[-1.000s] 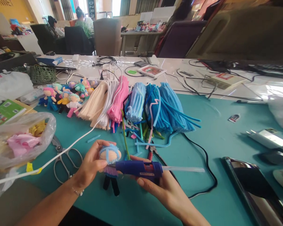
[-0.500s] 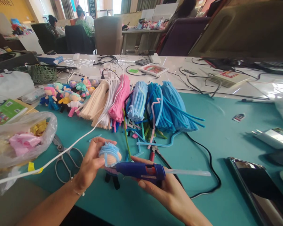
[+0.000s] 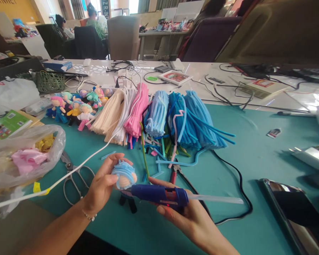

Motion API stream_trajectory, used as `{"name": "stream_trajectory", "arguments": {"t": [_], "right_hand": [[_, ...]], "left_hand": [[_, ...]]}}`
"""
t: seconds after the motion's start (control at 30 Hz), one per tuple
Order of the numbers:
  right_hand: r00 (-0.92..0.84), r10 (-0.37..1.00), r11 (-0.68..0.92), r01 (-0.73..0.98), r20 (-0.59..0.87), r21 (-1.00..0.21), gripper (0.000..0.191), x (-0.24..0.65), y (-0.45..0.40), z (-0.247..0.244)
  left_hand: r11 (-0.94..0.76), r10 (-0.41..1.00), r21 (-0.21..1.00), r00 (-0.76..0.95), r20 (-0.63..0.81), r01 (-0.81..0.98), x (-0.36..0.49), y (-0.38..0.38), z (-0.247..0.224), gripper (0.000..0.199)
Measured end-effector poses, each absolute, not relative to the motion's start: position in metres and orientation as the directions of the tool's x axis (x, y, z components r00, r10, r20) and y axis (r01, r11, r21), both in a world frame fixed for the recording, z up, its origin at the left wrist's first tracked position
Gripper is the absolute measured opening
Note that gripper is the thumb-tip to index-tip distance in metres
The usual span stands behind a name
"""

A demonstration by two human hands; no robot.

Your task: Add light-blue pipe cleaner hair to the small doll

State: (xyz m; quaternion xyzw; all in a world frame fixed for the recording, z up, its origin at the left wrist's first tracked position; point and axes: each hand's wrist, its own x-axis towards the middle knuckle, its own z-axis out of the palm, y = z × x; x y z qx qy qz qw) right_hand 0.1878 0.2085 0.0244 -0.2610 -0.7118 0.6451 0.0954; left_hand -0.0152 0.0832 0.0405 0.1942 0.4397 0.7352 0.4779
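My left hand (image 3: 102,184) is closed round the side of a small doll (image 3: 125,174) made of pipe cleaners, with light blue hair, a peach face and dark legs. In my right hand (image 3: 187,219) is a dark blue glue gun (image 3: 156,194), its nozzle touching or very near the doll just below the face. A clear glue stick (image 3: 216,199) sticks out of the gun's rear, and a small red light shows on its body. The doll's torso is partly hidden behind the nozzle. Red-handled pliers (image 3: 175,171) lie behind the glue gun.
Bundles of pipe cleaners (image 3: 156,113) stand across the mat, with finished dolls (image 3: 82,108) to their left. Scissors (image 3: 76,177) and a plastic bag (image 3: 55,141) lie at left. A white cable (image 3: 87,159) crosses the left side. A phone (image 3: 289,209) rests at right.
The view has shifted slightly. A red light now shows on the glue gun. Both hands keep nearly the same hold, and the doll's head looks slightly turned.
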Motion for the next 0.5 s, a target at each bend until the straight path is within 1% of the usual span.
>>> {"name": "stream_trajectory", "arguments": {"t": [0.3,0.5], "right_hand": [[-0.858,0.488,0.065,0.219,-0.16,-0.974,0.069,0.1871,0.2082,0.0243],[-0.862,0.477,0.051,0.222,-0.172,-0.974,0.072,0.1855,0.2083,0.0235]], "left_hand": [[-0.154,0.86,0.804,-0.478,-0.177,-0.574,-0.0165,0.0855,0.0439,0.045],[-0.14,0.846,0.795,-0.488,-0.214,-0.591,-0.0168,0.086,0.0456,0.048]]}}
